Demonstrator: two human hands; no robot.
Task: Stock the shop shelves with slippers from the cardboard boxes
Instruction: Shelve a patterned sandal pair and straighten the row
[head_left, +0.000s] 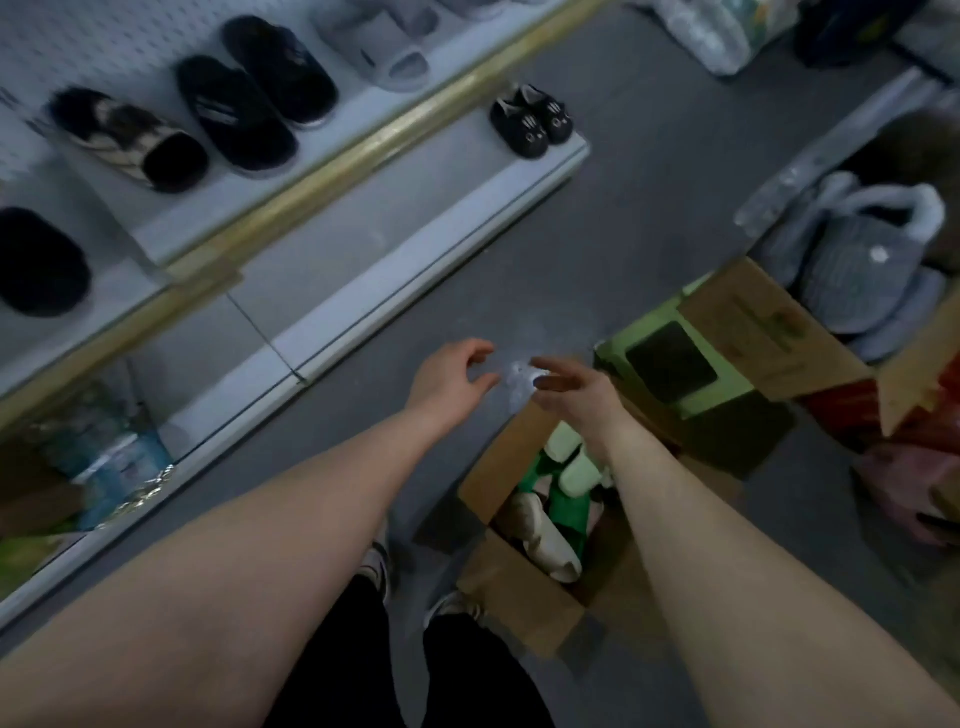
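Both my arms reach forward over the grey floor. My left hand (449, 374) hangs with loosely curled fingers and holds nothing. My right hand (576, 387) is stretched out flat, empty, above the far flap of an open cardboard box (511, 597) at my feet. That box holds green, pale mint and cream slippers (563, 488). On the white upper shelf (171, 228) lie dark slippers (234, 111) and a brown-and-black furry one (130, 137). A small pair of black cat-face slippers (532, 122) stands at the end of the lower shelf (415, 244).
A second cardboard box (769, 332) at the right holds grey knitted slippers (862, 260); a green box (675, 364) lies beside it. Plastic-wrapped goods (717, 31) sit at the top right, red and pink bags (914, 467) at the far right. Packaged items (104, 457) fill the shelf's bottom left.
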